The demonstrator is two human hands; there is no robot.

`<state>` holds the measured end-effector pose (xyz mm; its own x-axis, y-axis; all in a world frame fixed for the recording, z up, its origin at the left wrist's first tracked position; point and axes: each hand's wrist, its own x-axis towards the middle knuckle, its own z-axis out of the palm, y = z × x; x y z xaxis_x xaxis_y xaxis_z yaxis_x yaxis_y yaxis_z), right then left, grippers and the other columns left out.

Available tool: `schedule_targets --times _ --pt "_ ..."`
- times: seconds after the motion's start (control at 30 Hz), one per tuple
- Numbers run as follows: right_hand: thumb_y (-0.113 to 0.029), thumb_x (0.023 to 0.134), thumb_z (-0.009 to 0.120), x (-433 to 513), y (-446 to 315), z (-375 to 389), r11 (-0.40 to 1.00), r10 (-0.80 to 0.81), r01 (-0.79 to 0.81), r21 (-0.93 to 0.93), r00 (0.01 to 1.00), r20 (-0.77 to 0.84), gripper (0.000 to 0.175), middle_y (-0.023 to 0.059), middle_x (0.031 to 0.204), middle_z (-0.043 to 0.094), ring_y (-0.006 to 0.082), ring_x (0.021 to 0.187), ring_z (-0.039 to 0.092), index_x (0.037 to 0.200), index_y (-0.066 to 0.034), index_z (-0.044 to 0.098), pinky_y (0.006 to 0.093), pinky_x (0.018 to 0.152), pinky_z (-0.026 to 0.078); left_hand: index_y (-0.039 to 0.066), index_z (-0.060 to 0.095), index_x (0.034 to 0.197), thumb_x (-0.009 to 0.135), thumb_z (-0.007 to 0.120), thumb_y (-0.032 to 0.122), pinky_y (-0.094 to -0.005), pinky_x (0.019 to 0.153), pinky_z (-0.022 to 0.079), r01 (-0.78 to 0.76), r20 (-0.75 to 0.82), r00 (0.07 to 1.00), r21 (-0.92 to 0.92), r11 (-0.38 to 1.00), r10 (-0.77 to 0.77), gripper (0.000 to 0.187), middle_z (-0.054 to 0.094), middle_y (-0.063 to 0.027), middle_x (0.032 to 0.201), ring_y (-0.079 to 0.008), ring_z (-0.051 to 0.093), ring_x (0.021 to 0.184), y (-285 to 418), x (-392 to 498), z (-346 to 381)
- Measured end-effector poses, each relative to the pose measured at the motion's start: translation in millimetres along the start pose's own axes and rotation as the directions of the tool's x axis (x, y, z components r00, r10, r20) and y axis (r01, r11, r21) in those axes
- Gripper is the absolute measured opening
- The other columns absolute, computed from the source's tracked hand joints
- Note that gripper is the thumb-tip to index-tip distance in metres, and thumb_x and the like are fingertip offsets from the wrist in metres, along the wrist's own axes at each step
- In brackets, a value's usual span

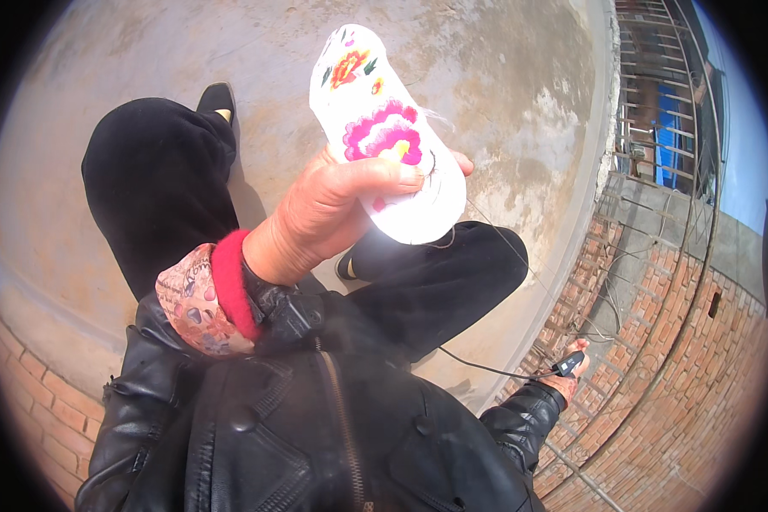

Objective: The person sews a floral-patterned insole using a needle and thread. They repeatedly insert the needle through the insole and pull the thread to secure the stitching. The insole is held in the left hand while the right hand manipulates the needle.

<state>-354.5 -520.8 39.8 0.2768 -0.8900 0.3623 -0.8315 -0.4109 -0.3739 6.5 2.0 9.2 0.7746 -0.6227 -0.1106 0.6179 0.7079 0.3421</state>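
Note:
My left hand (333,198) grips a white embroidered insole (416,211) near its rounded lower end, thumb on top and fingers behind. Pink scalloped petals and an orange flower with green leaves are stitched on its face. A short dark curved line shows beside the thumb. From the insole's edge a thin thread (518,256) runs taut down to the right, towards my right hand (575,358). That arm is stretched far out to the side, with the fingers drawn together at the thread's end. Any needle there is too small to make out.
My knees, in black trousers (160,185), are spread over a stained concrete floor (486,77). A black device (568,363) with a cable sits at my right wrist. On the right are metal bars (656,96) and a brick wall (697,320); more bricks (45,390) show lower left.

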Motion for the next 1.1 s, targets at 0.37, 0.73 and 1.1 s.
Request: schedule_targets --times 0.37,0.73,1.1 --pt "-0.008 0.084 0.049 -93 168 -74 0.691 0.689 -0.723 0.014 0.652 -0.316 0.012 0.0061 0.069 0.052 0.0159 0.061 0.052 0.086 0.0036 0.052 0.0294 0.064 0.050 0.002 0.055 0.100 0.072 0.060 -0.004 -0.0294 0.076 0.050 0.035 -0.036 0.998 -0.222 0.974 -0.044 0.029 0.062 -0.0067 0.089 -0.0173 0.062 0.083 -3 -3 -6" --pt "-0.008 0.088 0.049 -168 -329 68 0.442 -0.552 -0.387 0.809 0.593 0.586 0.010 -0.0030 0.057 0.041 0.0058 0.046 0.035 0.093 -0.0015 0.055 0.0234 0.046 0.037 0.002 0.054 0.098 0.072 0.062 -0.002 -0.0280 0.076 0.047 -0.030 -0.170 0.985 -0.024 0.999 0.026 0.027 0.060 -0.0051 0.088 -0.0142 0.059 0.083 -7 -3 2" --pt "-0.004 0.086 0.050 -259 -418 76 0.429 -0.759 -0.465 0.774 0.279 0.588 0.016 -0.0004 0.086 0.057 0.0025 0.070 0.049 0.100 -0.0002 0.056 0.0155 0.059 0.039 0.002 0.053 0.095 0.072 0.061 -0.001 -0.0246 0.071 0.046 -0.067 -0.196 0.978 0.043 0.997 0.074 0.025 0.059 -0.0034 0.086 -0.0116 0.057 0.080 -3 -1 -1"
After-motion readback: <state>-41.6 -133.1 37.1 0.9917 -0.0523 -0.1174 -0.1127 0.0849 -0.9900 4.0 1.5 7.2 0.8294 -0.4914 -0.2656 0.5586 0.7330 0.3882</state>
